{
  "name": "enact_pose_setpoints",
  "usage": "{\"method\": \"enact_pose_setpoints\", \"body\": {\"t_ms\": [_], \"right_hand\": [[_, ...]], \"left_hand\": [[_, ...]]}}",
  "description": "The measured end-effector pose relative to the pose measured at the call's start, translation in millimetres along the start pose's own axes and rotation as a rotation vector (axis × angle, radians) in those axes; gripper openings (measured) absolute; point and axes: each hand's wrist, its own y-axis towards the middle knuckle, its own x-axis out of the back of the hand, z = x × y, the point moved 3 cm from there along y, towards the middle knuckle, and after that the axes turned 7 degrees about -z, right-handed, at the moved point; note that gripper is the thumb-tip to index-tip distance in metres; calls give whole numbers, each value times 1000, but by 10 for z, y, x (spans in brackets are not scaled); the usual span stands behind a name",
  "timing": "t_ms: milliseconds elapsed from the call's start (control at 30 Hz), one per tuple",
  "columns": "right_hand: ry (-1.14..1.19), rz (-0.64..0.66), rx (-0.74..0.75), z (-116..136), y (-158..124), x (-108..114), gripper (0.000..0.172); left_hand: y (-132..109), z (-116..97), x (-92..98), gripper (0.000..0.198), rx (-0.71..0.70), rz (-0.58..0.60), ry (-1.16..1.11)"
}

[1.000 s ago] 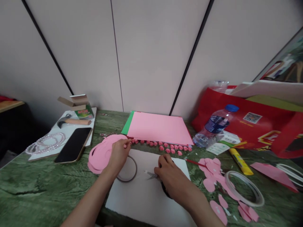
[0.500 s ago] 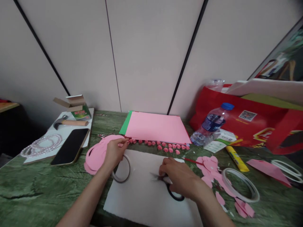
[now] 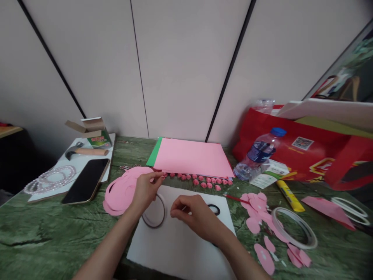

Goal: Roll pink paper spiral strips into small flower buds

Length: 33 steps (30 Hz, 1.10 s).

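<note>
My left hand (image 3: 145, 190) hovers at the far edge of a white board (image 3: 180, 249), thumb and fingers pinched on a small pink piece. Just beneath it a thin tape ring (image 3: 153, 226) lies on the board. My right hand (image 3: 194, 214) is over the middle of the board, fingertips pinched together near the left hand; what they hold is too small to make out. Behind the right hand lie scissors (image 3: 214, 209), of which only a black handle loop shows. A pile of cut pink paper (image 3: 116, 192) sits left of my left hand.
Pink and green sheets (image 3: 192, 157) lie behind a row of small pink balls (image 3: 204, 181). At left are a phone (image 3: 86, 181), beads (image 3: 49, 179), a hammer (image 3: 87, 151) and a box (image 3: 97, 134). To the right: pink petals (image 3: 259, 210), a larger tape ring (image 3: 294, 229), a glue stick (image 3: 288, 194), a bottle (image 3: 258, 153), a red bag (image 3: 314, 155).
My right hand has left the scissors lying on the board and moved left towards my left hand, fingertips now pinched. The left hand has stayed in place.
</note>
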Motion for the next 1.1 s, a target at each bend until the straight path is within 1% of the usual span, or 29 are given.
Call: {"method": "enact_pose_setpoints", "body": {"t_ms": [100, 167, 300, 400, 500, 600, 700, 767, 800, 900, 1000, 1100], "right_hand": [[-103, 21, 17, 17, -13, 9, 12], [-212, 27, 37, 24, -28, 5, 14], [-426, 38, 100, 50, -64, -27, 14], [-511, 67, 136, 86, -92, -63, 15], [-645, 68, 168, 109, -111, -99, 14], [-769, 66, 270, 117, -121, -157, 13], [-824, 66, 359, 117, -120, -204, 16], [-799, 64, 352, 114, -107, -196, 16], [-752, 68, 333, 112, -97, -179, 16], [-500, 73, 243, 90, -60, -93, 12], [-290, 19, 160, 43, -23, -17, 12], [-185, -26, 151, 11, -7, -22, 14]], "left_hand": [[-14, -40, -13, 24, -180, -58, 104], [-20, -43, -34, 23, -294, -100, 160], [-35, 14, -116, 21, -386, -124, 206], [-63, 43, -177, 23, -447, -107, 246], [-90, 53, -211, 27, -513, -74, 301], [-104, 64, -247, 28, -587, 12, 338], [-99, 89, -285, 29, -622, 95, 312], [-80, 115, -296, 27, -604, 104, 267], [-65, 130, -295, 26, -586, 97, 244], [-7, 182, -269, 22, -506, 40, 205], [49, 229, -230, 20, -424, -9, 184], [76, 249, -209, 21, -378, -25, 176]]}}
